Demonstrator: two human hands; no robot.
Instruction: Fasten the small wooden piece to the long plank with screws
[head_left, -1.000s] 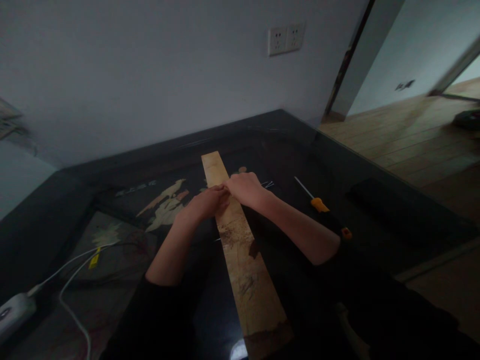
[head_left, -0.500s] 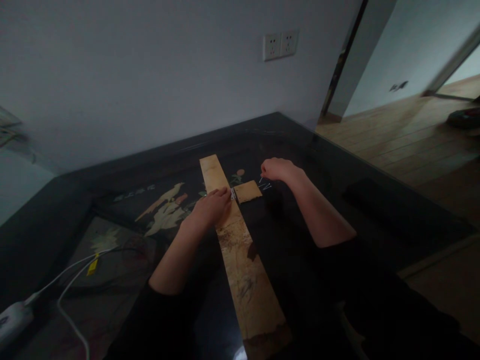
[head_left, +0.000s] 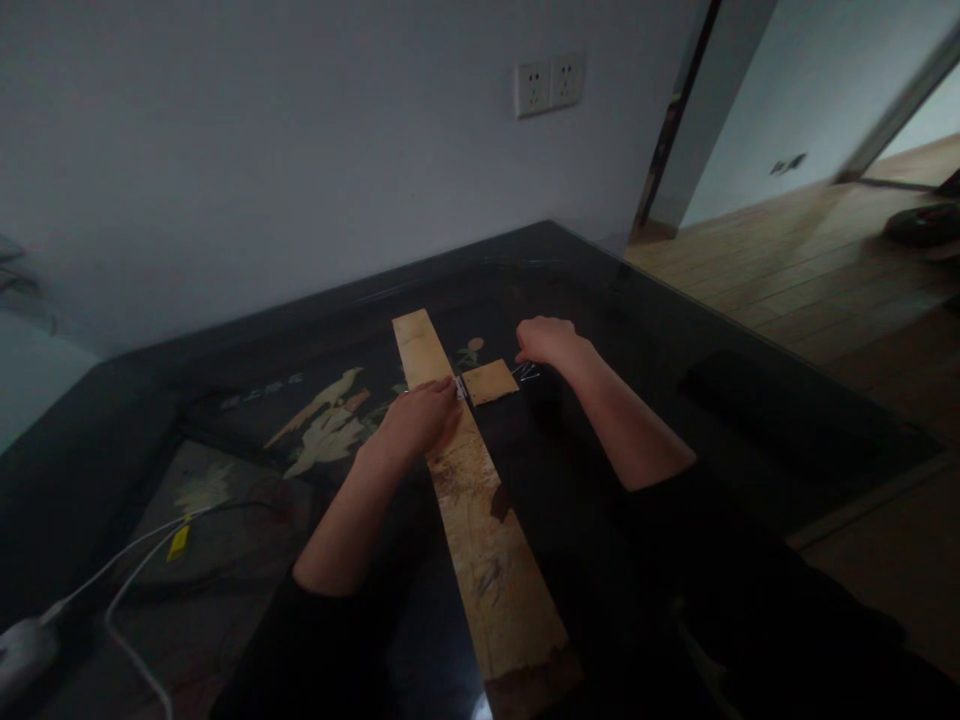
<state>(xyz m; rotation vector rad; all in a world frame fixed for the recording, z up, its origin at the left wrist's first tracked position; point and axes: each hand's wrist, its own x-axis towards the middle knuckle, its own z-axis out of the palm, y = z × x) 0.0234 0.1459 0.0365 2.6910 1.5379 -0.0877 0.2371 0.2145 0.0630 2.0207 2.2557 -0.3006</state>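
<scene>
The left hand [head_left: 416, 425] lies across the long board [head_left: 491, 555], fingertips at the metal hinge [head_left: 460, 388]; whether its grip pinches anything, I cannot tell. The board runs from eleven to five o'clock on the dark worktop [head_left: 577, 270]. At the hinge's three o'clock sits the small board [head_left: 491, 382]; beyond, the right hand [head_left: 550, 342] curls beside thin fasteners [head_left: 529, 374], its grip's contents hidden.

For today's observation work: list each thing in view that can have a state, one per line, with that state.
Wooden board: lying flat, stained
Left hand: resting on the board
Small wooden piece: flat beside the board
Metal hinge-like piece: partly covered
Metal fasteners: loose
Right hand: curled, contents hidden
Wall sockets: nothing plugged in
White cable: loosely curved
</scene>
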